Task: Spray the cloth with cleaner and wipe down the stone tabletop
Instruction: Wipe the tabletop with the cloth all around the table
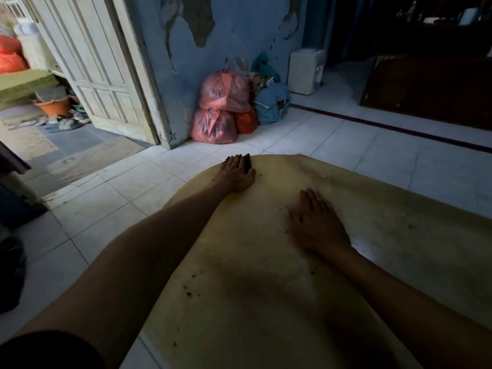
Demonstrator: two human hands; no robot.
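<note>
No readable text, label, brand, number or sign appears anywhere in this view. The white appliance (306,71) standing against the blue wall (239,27) has small markings on its front, but they are too blurred to read. The plastic bags (221,107) left of that appliance carry no legible print.

Both hands flat on yellowish tabletop (266,275): left hand (237,173) at far edge pressing dark cloth (247,162), right hand (316,222) palm-down nearer. Dark specks on surface.
</note>
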